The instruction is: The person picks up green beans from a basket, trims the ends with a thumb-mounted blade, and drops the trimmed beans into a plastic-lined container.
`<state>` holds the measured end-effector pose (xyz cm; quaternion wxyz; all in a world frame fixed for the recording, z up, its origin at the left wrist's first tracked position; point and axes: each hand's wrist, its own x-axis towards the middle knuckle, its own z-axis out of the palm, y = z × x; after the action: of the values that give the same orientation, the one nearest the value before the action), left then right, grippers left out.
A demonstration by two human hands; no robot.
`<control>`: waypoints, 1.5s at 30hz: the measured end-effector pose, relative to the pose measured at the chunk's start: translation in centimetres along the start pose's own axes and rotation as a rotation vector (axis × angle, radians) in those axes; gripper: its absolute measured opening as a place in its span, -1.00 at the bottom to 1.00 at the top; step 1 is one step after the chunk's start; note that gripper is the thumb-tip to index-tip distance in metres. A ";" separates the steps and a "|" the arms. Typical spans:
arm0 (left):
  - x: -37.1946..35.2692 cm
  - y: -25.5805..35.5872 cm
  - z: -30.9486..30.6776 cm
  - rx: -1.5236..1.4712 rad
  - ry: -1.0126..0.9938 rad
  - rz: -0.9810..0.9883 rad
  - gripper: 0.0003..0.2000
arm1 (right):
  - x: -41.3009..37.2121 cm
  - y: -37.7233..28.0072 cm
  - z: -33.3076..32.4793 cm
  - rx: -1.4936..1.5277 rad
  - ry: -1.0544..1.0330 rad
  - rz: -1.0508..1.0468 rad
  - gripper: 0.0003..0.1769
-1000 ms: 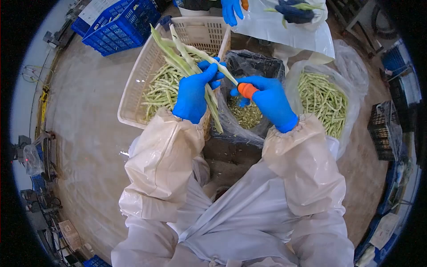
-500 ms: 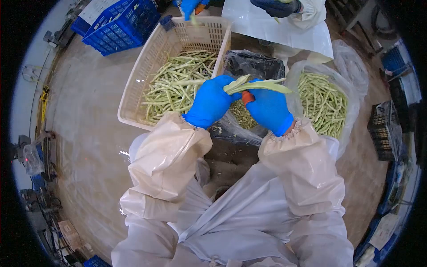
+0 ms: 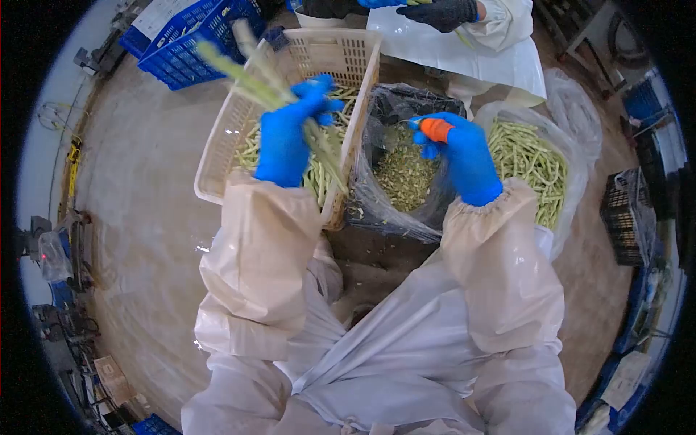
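My left hand, in a blue glove, is closed round a bunch of long green beans over the left side of the cream crate. The beans' far ends are smeared by motion. More green beans lie in that crate. My right hand, also gloved in blue, is over the right edge of a black plastic-lined container holding chopped green bits. An orange sleeve-like piece shows at its thumb, with the fingers curled close together. I cannot tell what lies between those fingertips.
A clear plastic bag full of green beans stands at the right. Across from me, a co-worker's dark-gloved hand is above a white apron. Blue crates are at the upper left, and a black crate is far right.
My hands have parted. The left swung left with the beans, away from the right hand, which shifted slightly right. The container of chopped bits shows more fully, and the co-worker's hands have come together.
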<state>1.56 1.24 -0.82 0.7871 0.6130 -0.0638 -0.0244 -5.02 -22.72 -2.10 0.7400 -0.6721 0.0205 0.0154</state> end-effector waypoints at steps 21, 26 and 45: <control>-2.3 -1.9 3.8 0.672 -0.253 -0.332 -0.71 | 1.2 -0.3 -2.0 -0.697 0.264 -0.702 -0.66; -2.7 -1.2 4.1 0.566 -0.342 -0.354 -0.67 | 1.3 0.3 -2.2 -0.889 0.205 -0.835 -0.66; -3.0 -1.8 4.4 0.082 -0.409 -0.460 -0.66 | 0.0 1.4 0.7 -0.134 -0.052 -0.111 -0.75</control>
<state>-1.95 -3.06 -1.75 0.7062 0.6252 -0.0813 -0.3222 -5.06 -21.89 -3.45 0.6934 -0.7196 -0.0370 -0.0070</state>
